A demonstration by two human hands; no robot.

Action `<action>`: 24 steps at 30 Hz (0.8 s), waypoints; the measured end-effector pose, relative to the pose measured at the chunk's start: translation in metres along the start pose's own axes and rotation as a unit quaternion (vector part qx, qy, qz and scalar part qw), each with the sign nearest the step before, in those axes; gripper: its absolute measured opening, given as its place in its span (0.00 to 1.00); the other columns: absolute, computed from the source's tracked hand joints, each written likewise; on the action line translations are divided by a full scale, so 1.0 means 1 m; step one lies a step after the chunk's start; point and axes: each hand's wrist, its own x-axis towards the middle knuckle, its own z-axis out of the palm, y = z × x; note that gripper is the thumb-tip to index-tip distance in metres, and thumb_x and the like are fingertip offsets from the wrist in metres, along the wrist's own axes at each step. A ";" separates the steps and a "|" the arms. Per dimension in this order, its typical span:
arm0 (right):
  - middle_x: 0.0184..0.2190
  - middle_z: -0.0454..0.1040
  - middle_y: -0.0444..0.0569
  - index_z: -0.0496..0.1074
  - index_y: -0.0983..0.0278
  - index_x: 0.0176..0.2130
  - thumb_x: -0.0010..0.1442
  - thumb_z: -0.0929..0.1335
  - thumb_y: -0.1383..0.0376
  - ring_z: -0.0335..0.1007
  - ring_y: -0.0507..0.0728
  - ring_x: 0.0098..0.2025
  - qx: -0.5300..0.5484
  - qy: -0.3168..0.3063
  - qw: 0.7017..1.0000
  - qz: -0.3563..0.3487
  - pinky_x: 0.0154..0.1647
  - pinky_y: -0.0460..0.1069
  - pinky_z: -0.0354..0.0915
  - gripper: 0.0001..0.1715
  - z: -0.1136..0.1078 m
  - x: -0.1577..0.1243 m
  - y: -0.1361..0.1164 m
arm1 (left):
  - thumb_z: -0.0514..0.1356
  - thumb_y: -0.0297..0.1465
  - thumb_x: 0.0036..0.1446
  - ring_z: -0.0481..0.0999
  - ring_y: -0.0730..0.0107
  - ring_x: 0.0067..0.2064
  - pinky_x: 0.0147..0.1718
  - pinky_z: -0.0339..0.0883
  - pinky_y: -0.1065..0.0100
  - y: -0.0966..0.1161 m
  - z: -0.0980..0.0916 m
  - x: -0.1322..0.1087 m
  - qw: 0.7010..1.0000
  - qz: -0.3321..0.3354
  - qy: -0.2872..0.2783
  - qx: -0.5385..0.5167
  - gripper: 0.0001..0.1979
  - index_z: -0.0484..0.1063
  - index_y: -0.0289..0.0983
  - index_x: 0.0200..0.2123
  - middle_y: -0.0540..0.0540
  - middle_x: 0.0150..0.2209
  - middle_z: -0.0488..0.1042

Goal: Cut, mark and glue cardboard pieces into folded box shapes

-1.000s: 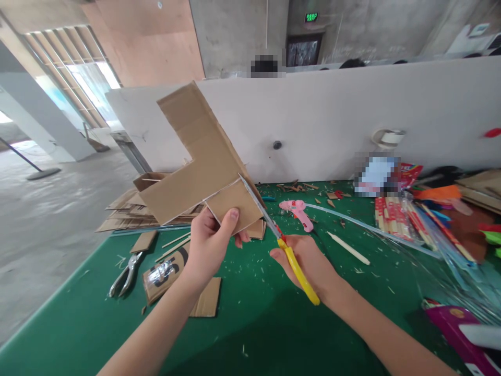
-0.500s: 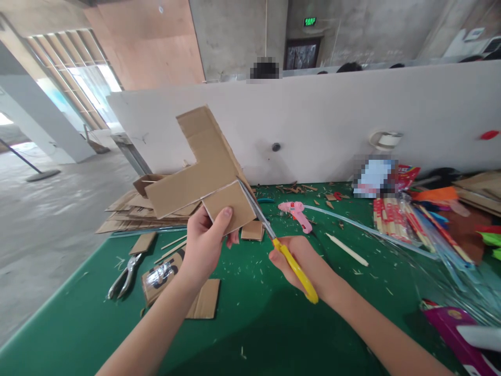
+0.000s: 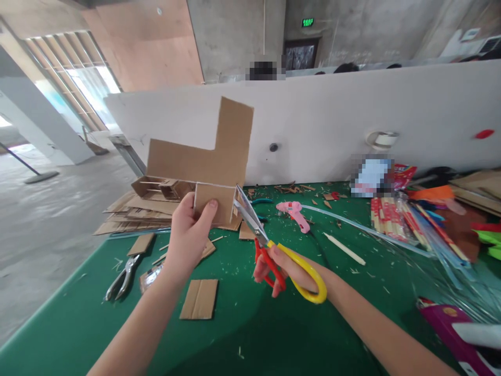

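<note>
My left hand (image 3: 188, 232) is closed on an L-shaped piece of brown cardboard (image 3: 195, 159), held up above the table. Under its thumb lies a small cardboard square (image 3: 221, 201) with pale cut edges; whether it is still joined to the larger piece I cannot tell. My right hand (image 3: 279, 266) grips a pair of scissors (image 3: 250, 215) with one yellow and one red handle. The blades are parted, and their tips reach the square's upper right corner, by the edge of the larger piece.
On the green table (image 3: 235, 344) lie a cardboard square (image 3: 199, 299), silver pliers (image 3: 124, 274), a pink glue gun (image 3: 293, 213) and a pale stick (image 3: 344, 249). Stacked cardboard (image 3: 125, 214) stands at left. Bundled sticks (image 3: 385, 216) and a purple object (image 3: 446, 329) are at right. A white partition (image 3: 321, 120) rises behind.
The held cardboard has turned clockwise, its upper arm now nearly upright. My left hand has shifted slightly left. The scissors' blades have opened and the red handle has come into view.
</note>
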 end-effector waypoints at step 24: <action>0.34 0.74 0.55 0.67 0.67 0.33 0.53 0.57 0.32 0.69 0.50 0.28 -0.084 0.065 0.993 0.057 0.17 0.41 0.62 0.42 0.022 0.006 -0.005 | 0.61 0.43 0.53 0.70 0.75 0.19 0.10 0.62 0.74 -0.008 -0.019 0.022 0.982 0.035 0.146 0.114 0.15 0.66 0.38 0.34 0.50 0.31 0.71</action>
